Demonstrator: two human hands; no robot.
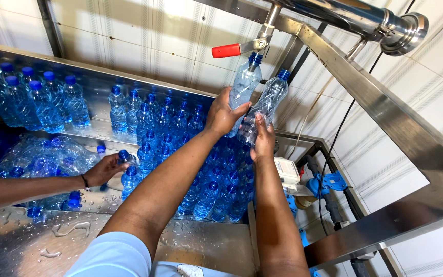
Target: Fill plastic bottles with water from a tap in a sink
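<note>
Pale sleeve nearest; both hands raised at the steel filler.
Left hand [223,114] wraps clear ribbed bottle [244,84] under the red-handled tap [242,48]; right hand [263,141] clasps second bottle [266,102].

We reach both bare arms up and forward, toward twelve o'clock. Our left hand [223,114] is raised highest, fingers curled closed in a grip, thumb toward one o'clock, wrist bent slightly back. Our right hand [263,139] sits just below it at four o'clock, fingers pointing up and wrapped closed, forearm nearly vertical. The hands are close together, almost touching. A pale short sleeve covers our left shoulder.
</note>
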